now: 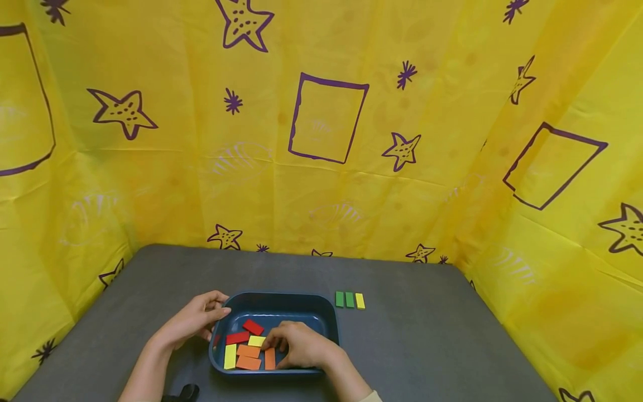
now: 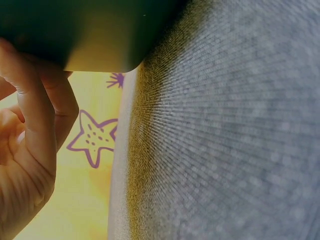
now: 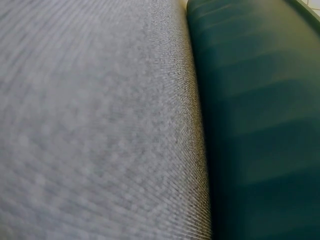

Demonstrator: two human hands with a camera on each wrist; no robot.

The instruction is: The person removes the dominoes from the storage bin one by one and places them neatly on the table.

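A dark blue rectangular tray (image 1: 301, 304) rests on the table before me. My left hand (image 1: 198, 315) grips its left rim, thumb over the edge and fingers along the outer wall; the left wrist view shows those curled fingers (image 2: 40, 115) against the tray wall (image 2: 100, 45). Inside the tray, my right hand (image 1: 298, 343) reaches down with bent fingers at a yellow block (image 1: 256, 341) and an upright-lying orange block (image 1: 269, 358); I cannot tell whether it pinches either. Two more orange blocks (image 1: 248, 363), two red blocks (image 1: 238, 338) and another yellow block (image 1: 230, 356) lie left of it.
Right of the tray, two green blocks (image 1: 349, 300) and a yellow one (image 1: 360, 301) stand in a row on the grey table (image 1: 427, 335). A black object (image 1: 189, 392) sits at the front edge by my left forearm. Yellow patterned cloth (image 1: 321, 195) surrounds the table.
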